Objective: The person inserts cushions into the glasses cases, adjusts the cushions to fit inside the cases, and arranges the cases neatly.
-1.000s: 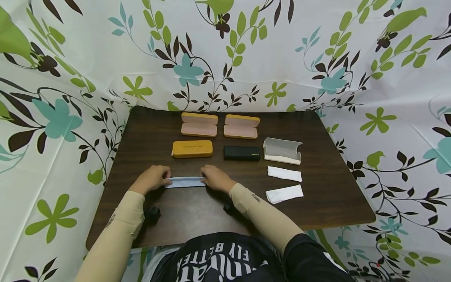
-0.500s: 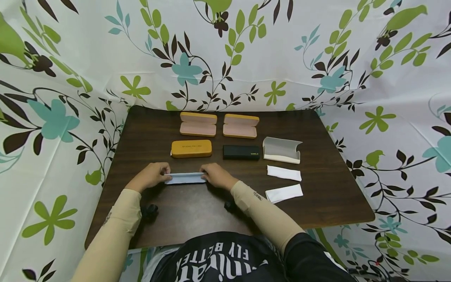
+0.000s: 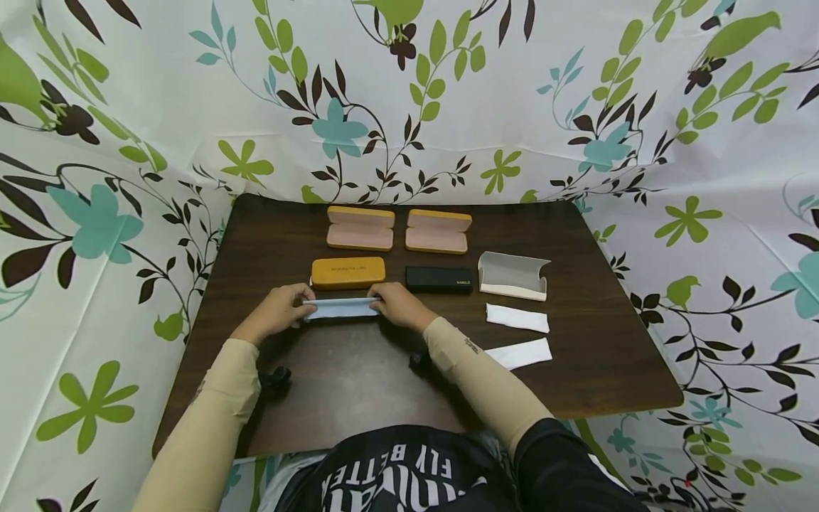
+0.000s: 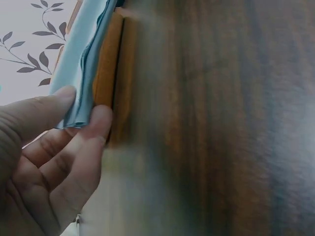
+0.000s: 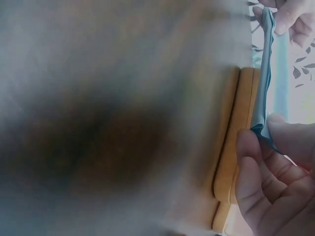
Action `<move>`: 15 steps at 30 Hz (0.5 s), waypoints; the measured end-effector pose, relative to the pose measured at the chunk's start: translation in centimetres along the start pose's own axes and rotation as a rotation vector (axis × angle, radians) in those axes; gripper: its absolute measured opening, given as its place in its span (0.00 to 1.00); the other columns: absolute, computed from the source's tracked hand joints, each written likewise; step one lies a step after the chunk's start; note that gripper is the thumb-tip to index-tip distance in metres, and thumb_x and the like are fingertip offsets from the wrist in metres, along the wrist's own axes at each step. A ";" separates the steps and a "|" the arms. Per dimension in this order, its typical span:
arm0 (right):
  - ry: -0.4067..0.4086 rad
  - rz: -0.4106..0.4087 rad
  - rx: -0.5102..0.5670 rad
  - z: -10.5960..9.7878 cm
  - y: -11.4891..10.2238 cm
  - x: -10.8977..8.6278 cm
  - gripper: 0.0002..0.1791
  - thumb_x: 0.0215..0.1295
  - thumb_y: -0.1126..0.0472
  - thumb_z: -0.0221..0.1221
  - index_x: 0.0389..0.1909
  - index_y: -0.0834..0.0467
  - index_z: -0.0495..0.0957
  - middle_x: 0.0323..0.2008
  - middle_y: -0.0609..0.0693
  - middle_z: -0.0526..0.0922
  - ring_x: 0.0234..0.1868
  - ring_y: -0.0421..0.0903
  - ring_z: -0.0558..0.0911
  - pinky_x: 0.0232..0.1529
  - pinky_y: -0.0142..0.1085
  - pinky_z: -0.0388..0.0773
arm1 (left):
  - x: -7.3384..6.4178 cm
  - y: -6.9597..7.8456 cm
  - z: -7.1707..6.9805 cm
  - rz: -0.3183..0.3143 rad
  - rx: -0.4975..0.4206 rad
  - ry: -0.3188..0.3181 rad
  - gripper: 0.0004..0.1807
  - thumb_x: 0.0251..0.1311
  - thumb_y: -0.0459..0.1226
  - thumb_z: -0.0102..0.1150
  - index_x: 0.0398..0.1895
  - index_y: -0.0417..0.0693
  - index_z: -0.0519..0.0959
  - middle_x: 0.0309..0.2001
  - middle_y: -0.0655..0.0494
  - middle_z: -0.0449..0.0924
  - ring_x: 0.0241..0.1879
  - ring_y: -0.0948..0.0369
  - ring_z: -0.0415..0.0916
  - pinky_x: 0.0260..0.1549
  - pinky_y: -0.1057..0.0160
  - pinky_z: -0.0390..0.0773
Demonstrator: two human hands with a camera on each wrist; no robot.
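Note:
A light blue cloth [image 3: 342, 308], folded into a narrow strip, is stretched level between both hands. My left hand [image 3: 279, 313] pinches its left end between thumb and fingers; the left wrist view shows the layered edges of the cloth [image 4: 81, 64] above the thumb. At the other end my right hand [image 3: 403, 306] pinches the strip the same way, with the fold edges of the cloth [image 5: 268, 83] showing in the right wrist view. The cloth appears raised off the table. Just beyond it lies a shut yellow glasses case [image 3: 348, 273].
Two open yellow cases with pink linings, a left one [image 3: 360, 229] and a right one [image 3: 438, 232], stand at the back. A black case [image 3: 439, 279] and an open white case [image 3: 513, 276] sit right of centre. Two folded white cloths [image 3: 517, 318] lie on the brown table [image 3: 601, 355].
Both hands have raised the blue cloth and moved it away from the body, toward the yellow case. The cases and white cloths have stayed put.

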State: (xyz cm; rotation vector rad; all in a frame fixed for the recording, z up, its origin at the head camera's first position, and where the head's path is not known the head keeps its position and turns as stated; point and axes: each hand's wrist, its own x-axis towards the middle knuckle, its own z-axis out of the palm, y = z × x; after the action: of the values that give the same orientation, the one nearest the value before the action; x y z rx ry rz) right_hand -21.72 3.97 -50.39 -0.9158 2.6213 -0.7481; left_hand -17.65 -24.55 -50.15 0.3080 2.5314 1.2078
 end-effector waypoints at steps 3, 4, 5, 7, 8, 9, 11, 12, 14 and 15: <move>0.011 0.019 0.017 -0.4 0.4 0.4 0.10 0.74 0.60 0.59 0.50 0.59 0.82 0.44 0.51 0.85 0.42 0.43 0.82 0.46 0.36 0.79 | 0.5 0.3 -0.2 -0.005 -0.022 0.029 0.06 0.70 0.33 0.61 0.45 0.40 0.76 0.38 0.45 0.82 0.36 0.50 0.83 0.30 0.55 0.86; 0.011 0.025 0.020 -0.6 0.6 0.6 0.10 0.74 0.60 0.59 0.51 0.59 0.82 0.45 0.51 0.85 0.42 0.43 0.82 0.46 0.37 0.79 | 0.7 0.4 -0.3 -0.003 -0.025 0.040 0.07 0.70 0.33 0.61 0.45 0.39 0.76 0.38 0.44 0.82 0.36 0.50 0.83 0.30 0.55 0.86; 0.012 0.031 0.021 -0.7 0.8 0.7 0.11 0.74 0.60 0.59 0.52 0.59 0.82 0.45 0.51 0.85 0.43 0.44 0.82 0.47 0.37 0.79 | 0.9 0.5 -0.3 -0.002 -0.026 0.052 0.07 0.70 0.33 0.61 0.46 0.39 0.76 0.39 0.43 0.82 0.36 0.49 0.83 0.30 0.55 0.86; 0.010 0.045 0.026 -0.9 1.1 1.0 0.12 0.74 0.60 0.59 0.53 0.59 0.81 0.47 0.52 0.85 0.45 0.44 0.83 0.48 0.37 0.80 | 1.4 0.7 -0.5 -0.001 -0.021 0.080 0.08 0.70 0.34 0.62 0.46 0.39 0.77 0.39 0.43 0.81 0.35 0.48 0.83 0.29 0.55 0.86; 0.008 0.054 0.031 -1.0 1.2 1.2 0.12 0.74 0.60 0.59 0.54 0.59 0.81 0.48 0.52 0.85 0.47 0.45 0.83 0.49 0.37 0.80 | 1.6 0.7 -0.6 -0.005 -0.017 0.092 0.08 0.69 0.34 0.63 0.46 0.39 0.77 0.38 0.44 0.81 0.35 0.48 0.83 0.29 0.56 0.85; 0.009 0.062 0.028 -1.1 1.3 1.4 0.13 0.75 0.60 0.59 0.54 0.59 0.81 0.49 0.52 0.85 0.48 0.45 0.83 0.51 0.37 0.80 | 1.8 0.8 -0.6 -0.005 -0.014 0.102 0.09 0.69 0.34 0.63 0.46 0.39 0.77 0.38 0.44 0.81 0.35 0.49 0.83 0.28 0.56 0.85; 0.016 0.073 0.032 -1.3 1.5 1.7 0.13 0.75 0.60 0.59 0.54 0.60 0.81 0.50 0.53 0.85 0.49 0.46 0.83 0.52 0.38 0.79 | 2.3 0.8 -0.7 -0.003 -0.004 0.123 0.09 0.69 0.35 0.64 0.45 0.39 0.78 0.37 0.45 0.80 0.34 0.49 0.82 0.28 0.57 0.85; 0.020 0.080 0.036 -1.4 1.7 1.9 0.13 0.75 0.60 0.59 0.54 0.60 0.81 0.50 0.53 0.85 0.49 0.46 0.83 0.52 0.38 0.79 | 2.5 0.8 -0.8 0.000 -0.003 0.132 0.09 0.69 0.35 0.64 0.45 0.39 0.78 0.37 0.45 0.81 0.33 0.49 0.82 0.28 0.57 0.85; 0.029 0.092 0.046 -1.6 1.8 2.2 0.13 0.75 0.60 0.59 0.54 0.60 0.81 0.50 0.53 0.85 0.49 0.46 0.83 0.52 0.38 0.79 | 3.0 0.7 -0.9 0.003 0.001 0.150 0.09 0.69 0.36 0.64 0.45 0.40 0.78 0.36 0.46 0.81 0.32 0.49 0.81 0.28 0.57 0.84; 0.031 0.098 0.053 -1.7 1.9 2.3 0.13 0.75 0.60 0.59 0.54 0.60 0.81 0.49 0.53 0.85 0.49 0.46 0.83 0.52 0.38 0.79 | 3.2 0.6 -0.9 0.007 0.001 0.157 0.09 0.69 0.36 0.64 0.45 0.40 0.78 0.36 0.46 0.81 0.31 0.50 0.81 0.28 0.57 0.83</move>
State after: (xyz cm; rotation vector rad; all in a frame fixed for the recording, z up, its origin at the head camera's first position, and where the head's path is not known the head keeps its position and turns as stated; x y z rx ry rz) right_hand -25.11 4.41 -50.22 -0.7619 2.6379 -0.8080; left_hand -20.90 -23.78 -49.76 0.2300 2.6659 1.2794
